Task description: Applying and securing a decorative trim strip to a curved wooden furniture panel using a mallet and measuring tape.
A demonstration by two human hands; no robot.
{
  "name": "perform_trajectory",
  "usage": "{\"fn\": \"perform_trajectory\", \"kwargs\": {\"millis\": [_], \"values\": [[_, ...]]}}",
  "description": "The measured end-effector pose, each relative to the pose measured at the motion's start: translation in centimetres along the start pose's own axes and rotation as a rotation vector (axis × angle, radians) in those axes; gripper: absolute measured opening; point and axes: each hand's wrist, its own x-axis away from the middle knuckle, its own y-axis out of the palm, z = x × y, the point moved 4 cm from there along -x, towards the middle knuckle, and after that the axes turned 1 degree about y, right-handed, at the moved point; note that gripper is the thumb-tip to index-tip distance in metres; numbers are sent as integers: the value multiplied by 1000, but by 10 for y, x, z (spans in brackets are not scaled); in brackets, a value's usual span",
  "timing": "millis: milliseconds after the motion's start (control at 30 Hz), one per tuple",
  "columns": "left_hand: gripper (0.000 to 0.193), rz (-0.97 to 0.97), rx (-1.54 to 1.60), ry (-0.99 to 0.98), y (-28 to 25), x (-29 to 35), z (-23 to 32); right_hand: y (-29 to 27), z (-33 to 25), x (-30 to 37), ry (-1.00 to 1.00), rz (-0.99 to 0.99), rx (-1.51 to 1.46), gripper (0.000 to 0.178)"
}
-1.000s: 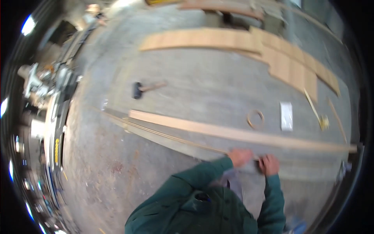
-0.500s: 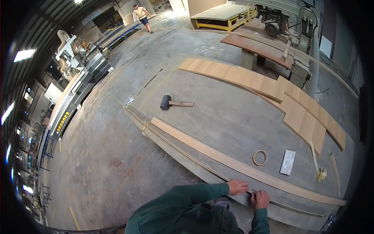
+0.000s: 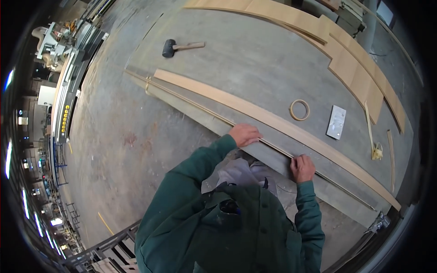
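Note:
A long thin strip (image 3: 275,148) runs along the near edge of the grey table (image 3: 246,59). My left hand (image 3: 246,135) is curled over the strip near its middle, thumb side hidden. Farther right, my right hand (image 3: 303,168) grips the same strip with bent fingers. Just beyond the strip, and roughly parallel to it, lies a long pale wooden board (image 3: 255,110). A yellowish tie or tape (image 3: 148,85) wraps the strip near its far left end.
On the table are a black-headed mallet (image 3: 169,48), a tape roll (image 3: 299,110), a metal plate (image 3: 336,122) and a yellow tape measure (image 3: 377,151). Curved wooden panels (image 3: 355,82) lie along the far side. A metal clamp (image 3: 380,223) sits at the right corner. Machinery (image 3: 66,95) stands left.
The view has tipped downward, showing more of my torso. My left hand has shifted left along the strip, widening the gap between my hands. My right hand stays on the strip.

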Motion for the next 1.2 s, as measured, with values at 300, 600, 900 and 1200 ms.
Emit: {"fn": "perform_trajectory", "kwargs": {"millis": [300,600,900,1200], "values": [[64,-58,-432,-144,34,41,17,-2,2,17,34,-2,65,14],[65,-115,-328,52,74,3,67,4,-9,6,76,2,136,14],[69,-128,-369,100,88,-12,86,-21,54,46,510,-198,-312,15],[69,-103,-291,-6,90,-11,84,-110,164,122,677,-162,-661,11]]}}
